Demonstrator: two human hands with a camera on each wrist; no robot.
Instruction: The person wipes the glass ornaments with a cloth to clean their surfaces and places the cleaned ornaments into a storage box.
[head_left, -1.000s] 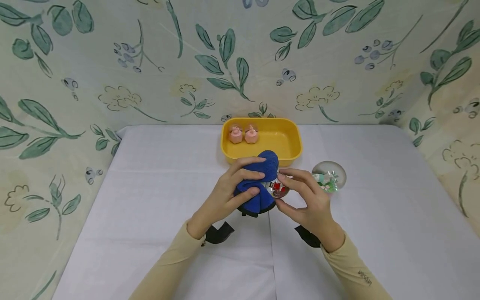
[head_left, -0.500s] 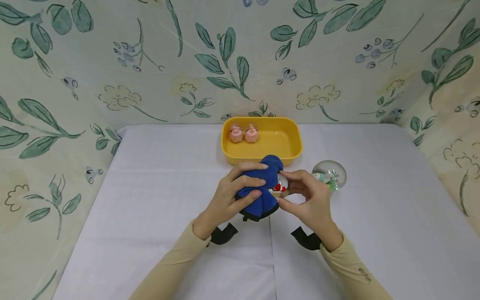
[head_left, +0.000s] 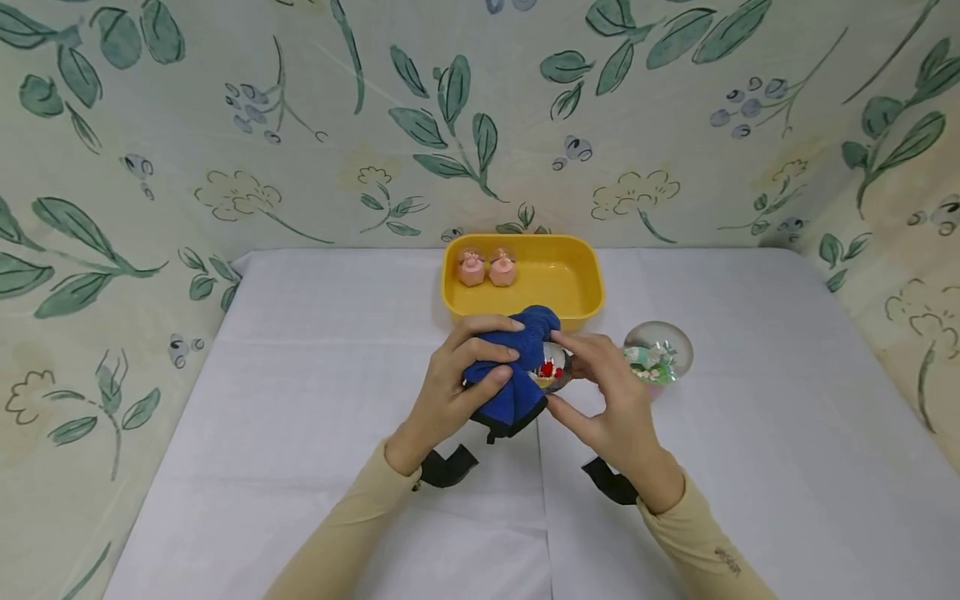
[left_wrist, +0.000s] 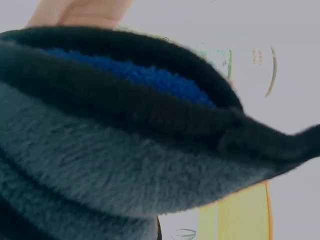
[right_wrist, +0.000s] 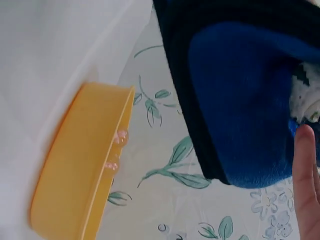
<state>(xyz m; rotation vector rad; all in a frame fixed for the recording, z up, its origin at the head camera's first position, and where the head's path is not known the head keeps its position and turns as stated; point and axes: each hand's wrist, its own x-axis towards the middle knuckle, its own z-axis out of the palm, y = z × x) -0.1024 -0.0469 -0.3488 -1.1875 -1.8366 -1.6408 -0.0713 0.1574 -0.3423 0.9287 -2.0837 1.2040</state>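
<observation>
My left hand (head_left: pixel 461 379) grips a bunched blue cloth (head_left: pixel 517 362) with black edging, which is wrapped round part of a small glass snow globe (head_left: pixel 552 367). Red and white shapes show inside the glass. On the globe's right side my right hand (head_left: pixel 618 400) holds it between thumb and fingers. Folds of the cloth (left_wrist: pixel 125 160) fill much of the left wrist view and hide the left fingers. In the right wrist view, a finger (right_wrist: pixel 304 165) lies close to the cloth and a whitish part of the globe.
Behind the hands stands a yellow tray (head_left: pixel 570 283) with two small pink snow globes (head_left: pixel 471 268) at its left end. A larger clear snow globe (head_left: pixel 663 350) with green and white decoration lies right of my right hand. Black straps hang at both wrists.
Both hands shift slightly right and toward me, then back left, with the cloth and globe. The right fingers change their place on the glass, and the globe appears turned.
</observation>
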